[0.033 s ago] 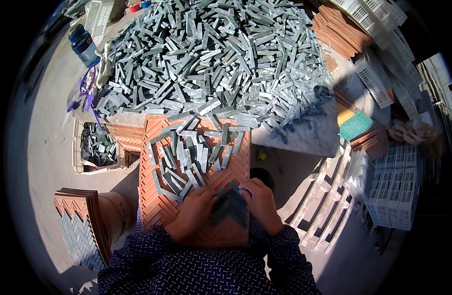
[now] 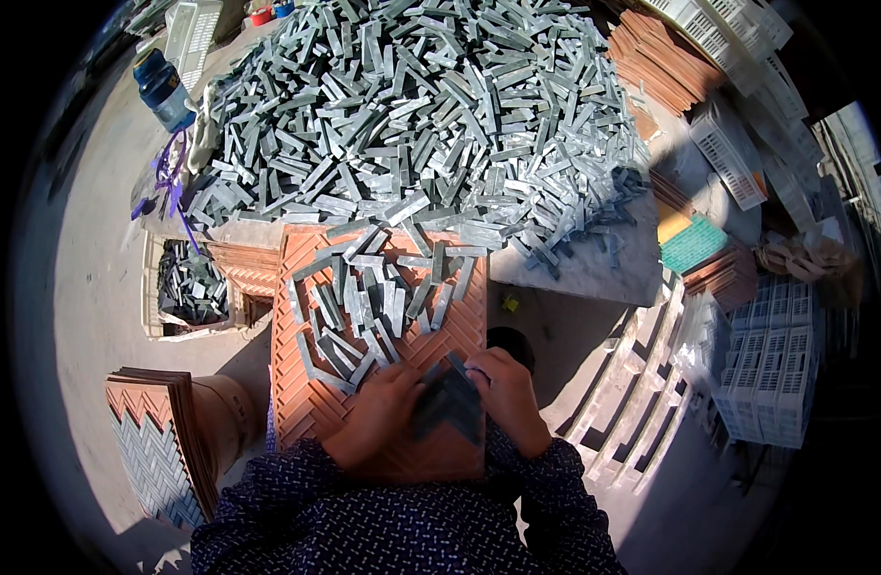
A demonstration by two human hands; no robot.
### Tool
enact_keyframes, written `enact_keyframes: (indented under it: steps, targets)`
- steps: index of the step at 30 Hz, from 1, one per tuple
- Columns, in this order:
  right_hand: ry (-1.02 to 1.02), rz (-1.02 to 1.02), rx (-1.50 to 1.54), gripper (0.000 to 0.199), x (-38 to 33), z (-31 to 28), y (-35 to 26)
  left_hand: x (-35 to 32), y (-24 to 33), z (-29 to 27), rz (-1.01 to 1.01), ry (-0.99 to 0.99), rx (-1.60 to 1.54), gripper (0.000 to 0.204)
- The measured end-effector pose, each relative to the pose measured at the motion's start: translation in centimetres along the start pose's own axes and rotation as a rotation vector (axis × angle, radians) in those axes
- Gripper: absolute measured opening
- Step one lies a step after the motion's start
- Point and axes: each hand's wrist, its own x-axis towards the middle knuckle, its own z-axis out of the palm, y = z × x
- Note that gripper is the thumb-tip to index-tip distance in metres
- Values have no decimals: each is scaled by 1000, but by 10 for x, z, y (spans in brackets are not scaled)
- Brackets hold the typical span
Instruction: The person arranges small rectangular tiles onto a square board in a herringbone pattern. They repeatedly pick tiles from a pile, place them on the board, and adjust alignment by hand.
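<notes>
An orange tray with herringbone grooves lies in front of my body. Slim dark grey stone strips fill a zigzag patch of it between my hands, in shadow. My right hand is closed, fingertips pinching a stone strip at the patch's upper right edge. On the patch's left side rests my left hand, its fingers bent and pressed together; what they hold, if anything, is hidden. Loose grey strips are scattered over the tray's far half.
A big heap of stone strips covers the table beyond the tray. At left stand a bin of strips, stacked filled trays and a blue-capped jug. A wooden pallet and white crates are at right.
</notes>
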Motion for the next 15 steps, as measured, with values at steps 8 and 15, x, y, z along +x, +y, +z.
enact_keyframes:
  steps: [8,15]
  targets:
    - [-88,-38,-80,17,-2,-6,0,2,7,2,12,1,67,21]
    - [0,-36,-85,20,-6,-3,-9,0,8,3,95,36,82,23]
